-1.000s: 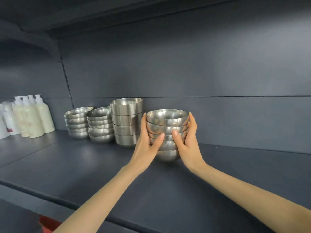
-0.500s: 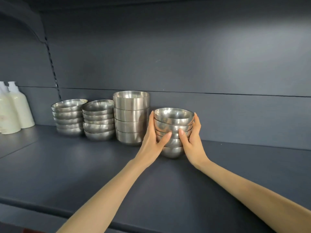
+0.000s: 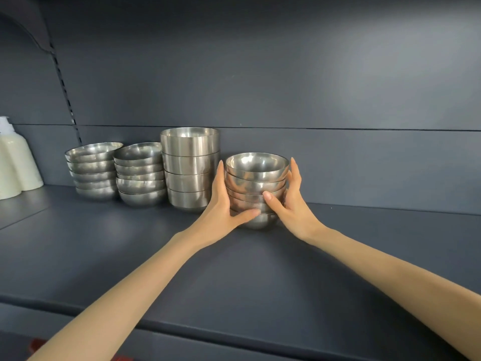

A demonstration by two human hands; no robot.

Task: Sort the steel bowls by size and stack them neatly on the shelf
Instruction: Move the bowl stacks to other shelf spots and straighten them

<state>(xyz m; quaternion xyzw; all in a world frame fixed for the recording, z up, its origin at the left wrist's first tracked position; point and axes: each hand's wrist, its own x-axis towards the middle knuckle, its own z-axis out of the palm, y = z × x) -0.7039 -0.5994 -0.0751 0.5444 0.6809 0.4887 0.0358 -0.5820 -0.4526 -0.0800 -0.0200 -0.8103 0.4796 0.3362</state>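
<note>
A stack of several small round steel bowls (image 3: 256,175) stands on the dark shelf (image 3: 156,256), just right of three other stacks. My left hand (image 3: 223,204) cups its left side, thumb across the lower front. My right hand (image 3: 291,201) cups the right side, thumb on the front. To the left stand a tall stack of straight-walled bowls (image 3: 190,168), a stack of round bowls (image 3: 140,173) and a stack of wide shallow bowls (image 3: 92,170).
Pale cream bottles (image 3: 15,165) stand at the far left of the shelf. The shelf's back wall (image 3: 364,165) runs close behind the stacks. Bare shelf surface stretches to the right and toward the front edge (image 3: 234,332).
The stack in my hands has moved back and down toward the shelf, closer to the straight-walled stack. The camera has shifted right, leaving fewer bottles in view.
</note>
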